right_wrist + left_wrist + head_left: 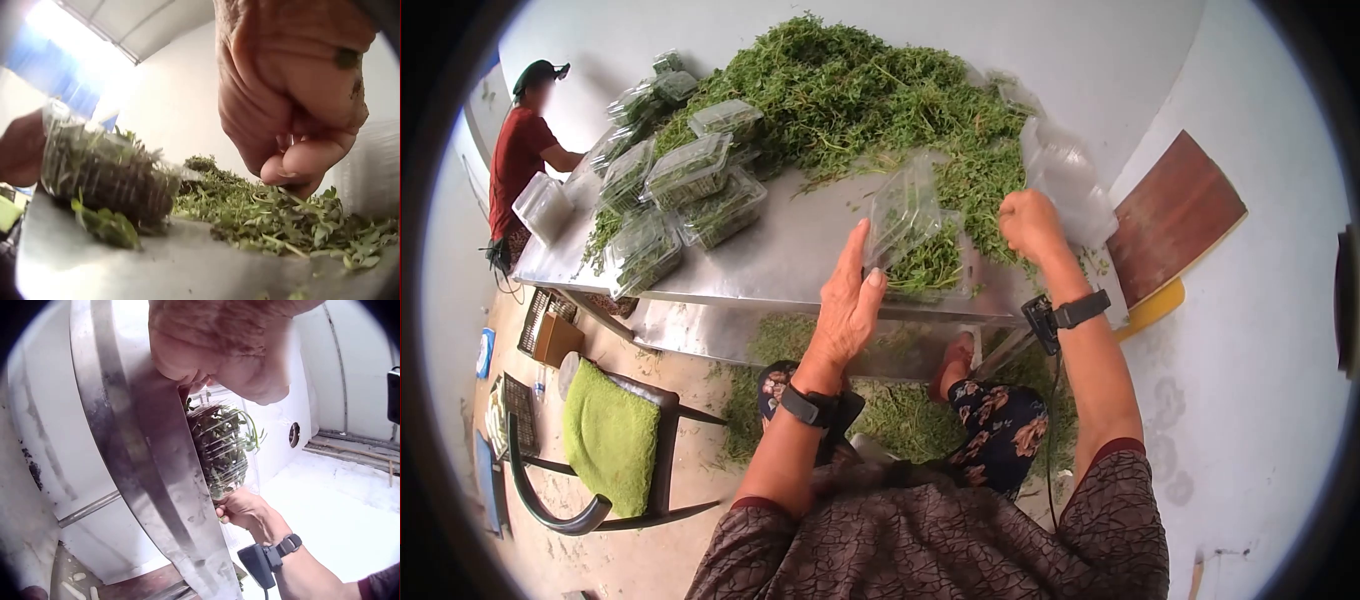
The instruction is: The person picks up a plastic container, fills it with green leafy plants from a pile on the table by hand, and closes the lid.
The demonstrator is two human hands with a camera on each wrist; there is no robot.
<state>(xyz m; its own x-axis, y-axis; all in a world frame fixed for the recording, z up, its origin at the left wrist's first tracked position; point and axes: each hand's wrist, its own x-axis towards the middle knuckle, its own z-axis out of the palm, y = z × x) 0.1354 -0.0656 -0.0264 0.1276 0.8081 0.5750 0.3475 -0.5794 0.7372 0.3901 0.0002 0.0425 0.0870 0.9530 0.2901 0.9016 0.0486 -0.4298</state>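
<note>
At a steel counter [800, 250], a person's left hand [847, 305] steadies a clear plastic clamshell box [905, 215], fingers straight against its side; the box sits partly filled with green herbs near the counter's front edge. The right hand [1030, 225], fingers curled, pinches sprigs from the loose herb pile [850, 90] just beside the box. Filled boxes [690, 185] are stacked to the left, where another person [520, 150] stands.

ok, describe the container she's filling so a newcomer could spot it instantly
Start at the steel table with the big heap of green herbs. At its near edge, the left hand steadies a clear clamshell box. Unlike the closed boxes stacked far left, its lid stands open.
</note>
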